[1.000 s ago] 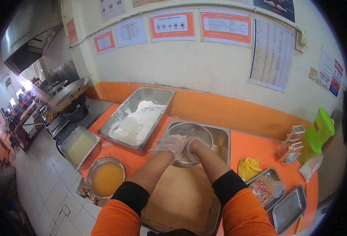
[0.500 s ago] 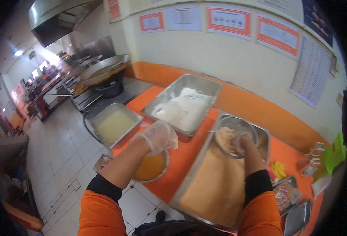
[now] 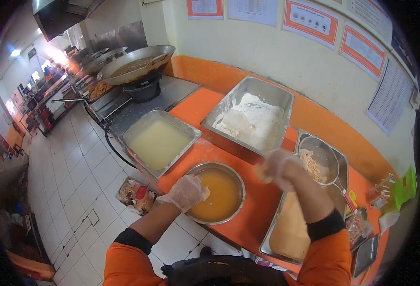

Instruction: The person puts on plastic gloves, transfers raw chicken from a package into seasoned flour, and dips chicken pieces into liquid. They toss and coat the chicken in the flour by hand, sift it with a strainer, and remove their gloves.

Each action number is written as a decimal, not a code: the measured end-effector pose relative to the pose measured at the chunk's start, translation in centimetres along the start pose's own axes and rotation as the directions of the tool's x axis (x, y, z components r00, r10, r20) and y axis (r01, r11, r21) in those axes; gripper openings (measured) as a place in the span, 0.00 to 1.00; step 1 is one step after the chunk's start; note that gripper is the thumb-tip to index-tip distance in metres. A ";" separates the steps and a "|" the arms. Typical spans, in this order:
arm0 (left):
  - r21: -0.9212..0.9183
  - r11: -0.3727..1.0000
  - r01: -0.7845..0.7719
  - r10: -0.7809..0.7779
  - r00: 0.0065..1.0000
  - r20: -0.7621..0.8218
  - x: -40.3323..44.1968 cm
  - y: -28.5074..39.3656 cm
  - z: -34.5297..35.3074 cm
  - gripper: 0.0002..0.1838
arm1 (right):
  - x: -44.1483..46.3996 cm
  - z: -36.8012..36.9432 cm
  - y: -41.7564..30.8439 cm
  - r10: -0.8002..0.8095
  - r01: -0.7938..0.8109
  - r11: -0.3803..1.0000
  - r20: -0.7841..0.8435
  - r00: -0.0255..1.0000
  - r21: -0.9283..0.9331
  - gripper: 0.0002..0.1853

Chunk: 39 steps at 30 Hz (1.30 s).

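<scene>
Clear plastic on the left hand [image 3: 183,193], poised over the left rim of a steel bowl [image 3: 242,190], fingers curled closed round what looks like a pale lump [image 3: 205,192]; hard to tell whether touching the orange liquid [image 3: 222,194] inside. Right hand [image 3: 281,169] gloved too, blurred, bent shut about a tan piece [image 3: 263,174] on its left side. From right hand to bowl: leftward and a little nearer, across a strip of orange desk [image 3: 253,212]; left hand the closer of the two. Round bowl, so no long axis; big tray [image 3: 267,240] to the right, its long axis running near to far.

White dusting on the desk by the flour tray [image 3: 226,138], beyond the bowl. Pale liquid [image 3: 160,143] in a shallow tray, far and left. Strainer [image 3: 333,162] with pale scraps at the big tray's far end. Farther left, a wok [image 3: 138,64] above the stove [image 3: 176,93]; behind, a pale wall [image 3: 248,35] hung with notices [image 3: 310,21], and white floor tiles [image 3: 100,167] down the left.
</scene>
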<state>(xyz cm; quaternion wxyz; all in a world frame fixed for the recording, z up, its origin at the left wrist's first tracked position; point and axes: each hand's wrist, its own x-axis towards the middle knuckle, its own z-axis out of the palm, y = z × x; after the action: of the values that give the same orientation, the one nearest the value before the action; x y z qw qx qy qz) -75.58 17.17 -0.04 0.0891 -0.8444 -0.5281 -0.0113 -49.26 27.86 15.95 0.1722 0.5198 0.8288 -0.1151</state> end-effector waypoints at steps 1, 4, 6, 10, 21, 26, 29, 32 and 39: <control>-0.025 0.999 0.035 -0.034 0.999 0.022 -0.1 -0.1 0.2 0.09 | 0.5 1.0 -2.4 -0.051 0.051 0.999 0.007 0.999 0.009 0.20; -0.120 0.966 0.228 -0.211 0.967 0.139 0.1 0.3 -1.0 0.15 | 3.8 5.6 -7.5 -0.161 0.157 0.985 0.046 0.986 0.071 0.24; -0.110 0.959 0.262 -0.239 0.953 0.187 0.0 0.4 0.1 0.13 | 7.4 9.3 -9.1 -0.147 0.133 0.982 0.101 0.984 0.136 0.21; -0.084 0.953 0.291 -0.265 0.934 0.240 0.2 1.0 -1.4 0.13 | 9.5 13.3 -9.1 -0.192 0.189 0.981 0.087 0.978 0.040 0.18; -0.322 0.874 0.364 -0.348 0.931 0.107 1.2 1.4 -7.2 0.13 | 6.2 8.5 -5.1 -0.358 0.352 0.933 0.111 0.927 0.070 0.16; -0.217 0.918 -0.330 0.281 0.932 -0.228 5.0 5.7 -13.6 0.13 | -4.2 4.2 1.6 -0.215 0.216 0.976 -0.022 0.976 0.042 0.17; -0.109 0.878 -0.466 0.443 0.877 -0.187 8.3 11.3 -17.7 0.09 | -9.7 3.6 7.2 -0.274 0.279 0.960 -0.105 0.956 0.039 0.19; -0.042 0.847 -0.531 0.501 0.821 -0.273 12.6 15.1 -15.6 0.06 | -10.9 4.0 13.2 -0.016 0.023 0.998 -0.110 0.994 0.061 0.20; -0.066 0.998 -0.009 0.014 0.997 0.073 27.4 20.1 -13.8 0.13 | -5.8 6.5 25.9 0.490 -0.445 0.854 -0.131 0.862 0.270 0.17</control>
<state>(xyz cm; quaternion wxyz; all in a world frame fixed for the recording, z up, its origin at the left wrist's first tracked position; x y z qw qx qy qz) -44.42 30.74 13.83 0.0421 -0.8496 -0.5257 0.0029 -22.55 31.90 12.09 0.0519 0.7314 0.6705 -0.1135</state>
